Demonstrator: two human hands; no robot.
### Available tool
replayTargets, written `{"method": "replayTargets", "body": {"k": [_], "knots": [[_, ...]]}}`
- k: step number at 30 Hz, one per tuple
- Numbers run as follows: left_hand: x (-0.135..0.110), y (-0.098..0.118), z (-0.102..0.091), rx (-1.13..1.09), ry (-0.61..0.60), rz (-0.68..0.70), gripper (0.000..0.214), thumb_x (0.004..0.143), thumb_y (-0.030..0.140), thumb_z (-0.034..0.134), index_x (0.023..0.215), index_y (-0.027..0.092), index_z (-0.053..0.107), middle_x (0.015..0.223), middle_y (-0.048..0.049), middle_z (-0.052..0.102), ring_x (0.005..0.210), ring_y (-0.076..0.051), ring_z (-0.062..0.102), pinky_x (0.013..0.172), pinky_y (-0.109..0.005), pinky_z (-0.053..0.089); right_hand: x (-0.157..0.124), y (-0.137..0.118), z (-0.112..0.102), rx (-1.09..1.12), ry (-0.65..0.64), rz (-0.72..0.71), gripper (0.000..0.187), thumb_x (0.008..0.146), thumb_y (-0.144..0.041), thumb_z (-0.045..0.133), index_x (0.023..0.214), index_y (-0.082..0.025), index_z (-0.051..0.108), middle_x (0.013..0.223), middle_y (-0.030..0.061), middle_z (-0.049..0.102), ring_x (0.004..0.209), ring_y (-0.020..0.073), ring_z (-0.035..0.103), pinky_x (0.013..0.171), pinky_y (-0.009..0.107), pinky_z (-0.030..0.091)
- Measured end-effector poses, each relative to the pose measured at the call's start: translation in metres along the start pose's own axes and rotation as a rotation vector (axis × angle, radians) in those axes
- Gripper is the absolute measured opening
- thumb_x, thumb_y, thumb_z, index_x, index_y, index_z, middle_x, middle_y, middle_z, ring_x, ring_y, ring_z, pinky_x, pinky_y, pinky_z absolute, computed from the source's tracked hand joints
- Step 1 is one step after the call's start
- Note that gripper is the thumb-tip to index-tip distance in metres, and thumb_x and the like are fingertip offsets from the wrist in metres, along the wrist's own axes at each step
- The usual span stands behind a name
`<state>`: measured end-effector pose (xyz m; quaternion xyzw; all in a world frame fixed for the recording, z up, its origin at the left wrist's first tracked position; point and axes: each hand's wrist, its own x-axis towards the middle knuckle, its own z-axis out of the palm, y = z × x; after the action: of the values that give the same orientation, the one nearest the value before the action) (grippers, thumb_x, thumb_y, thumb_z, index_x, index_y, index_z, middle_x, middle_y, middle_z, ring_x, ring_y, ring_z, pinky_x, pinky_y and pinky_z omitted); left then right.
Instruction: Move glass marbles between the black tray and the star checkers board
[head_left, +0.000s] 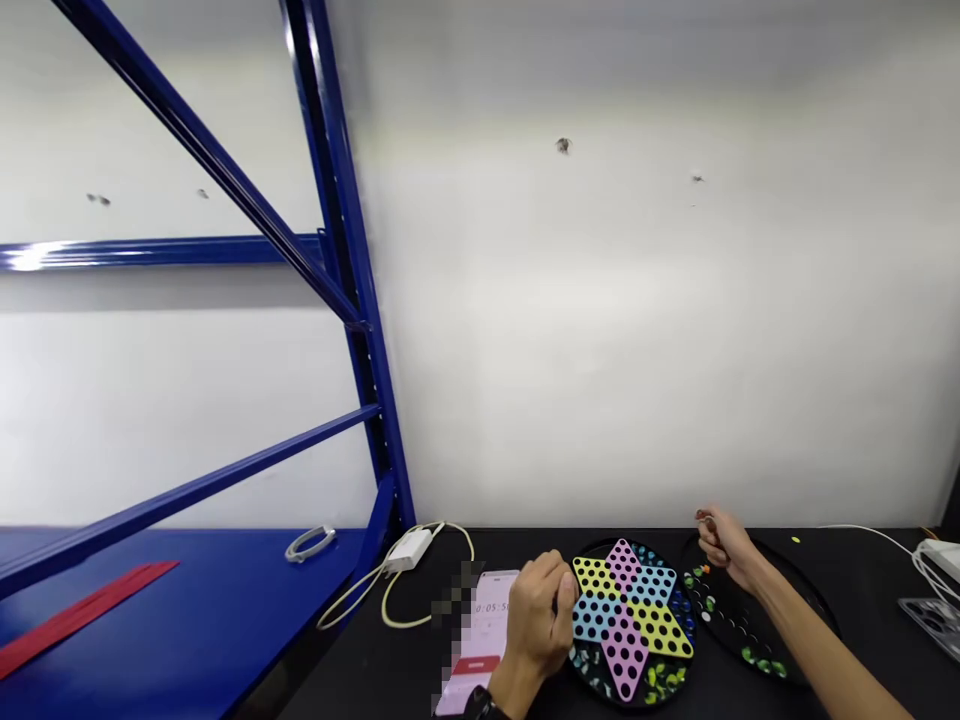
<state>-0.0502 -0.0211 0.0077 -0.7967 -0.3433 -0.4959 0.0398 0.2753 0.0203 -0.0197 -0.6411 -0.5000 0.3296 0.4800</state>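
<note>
A round Chinese checkers board (628,610) has a star of yellow, pink and blue points dotted with black holes. Glass marbles (664,680) lie sorted by colour in the pockets around the star. My left hand (536,615) is curled closed at the board's left edge; whatever is in it, if anything, is hidden. Above the far side of a black round tray (806,600), my right hand (727,545) is closed in a pinch. What its fingertips hold is too small to make out. Green marbles (763,662) and a few white and orange ones lie in the tray.
Left of my left hand lies a phone (484,640) with a timer on its screen. A white adapter (409,550) with a looped cable sits behind it. Blue shelving (352,300) stands at left, carrying a red strip (90,615). Another phone (934,620) lies far right.
</note>
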Motion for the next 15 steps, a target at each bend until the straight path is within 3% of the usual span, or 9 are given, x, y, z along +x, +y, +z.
{"method": "replayTargets", "body": {"k": [4,9,12,15], "knots": [[-0.001,0.000,0.000,-0.009,0.012,-0.020,0.043,0.100,0.021,0.027,0.061,0.022,0.044,0.062,-0.0008,0.053,0.059,-0.015,0.050,0.059,-0.031,0.034,-0.012,-0.020,0.031,0.076,-0.049,-0.032,0.030,0.090,-0.049,0.025,0.072,-0.027,0.033,0.054,-0.0082,0.031,0.040,0.0103,0.025,0.039,0.025,0.023],[0.000,0.002,-0.001,-0.036,0.050,-0.008,0.044,0.101,0.022,0.026,0.060,0.022,0.044,0.060,-0.0004,0.052,0.058,-0.015,0.049,0.059,-0.032,0.033,-0.025,-0.046,0.113,-0.062,-0.049,-0.170,0.042,0.095,-0.052,0.030,0.062,-0.027,0.021,0.051,-0.0076,0.021,0.043,0.0099,0.025,0.043,0.024,0.023],[0.000,0.002,-0.003,-0.054,0.093,0.006,0.046,0.102,0.024,0.023,0.061,0.022,0.045,0.061,-0.0008,0.052,0.059,-0.016,0.049,0.061,-0.033,0.033,-0.038,-0.059,0.164,-0.246,-0.069,-0.340,0.045,0.095,-0.044,0.039,0.056,-0.024,0.029,0.051,-0.0044,0.035,0.051,0.0118,0.037,0.052,0.024,0.030],[-0.001,0.003,-0.004,-0.071,0.126,0.025,0.048,0.103,0.027,0.020,0.062,0.022,0.043,0.061,-0.0017,0.052,0.060,-0.017,0.049,0.061,-0.033,0.034,-0.053,-0.064,0.196,-0.461,-0.139,-0.500,0.031,0.090,-0.036,0.049,0.063,-0.022,0.049,0.062,0.0011,0.056,0.062,0.0169,0.052,0.061,0.027,0.036]]}}
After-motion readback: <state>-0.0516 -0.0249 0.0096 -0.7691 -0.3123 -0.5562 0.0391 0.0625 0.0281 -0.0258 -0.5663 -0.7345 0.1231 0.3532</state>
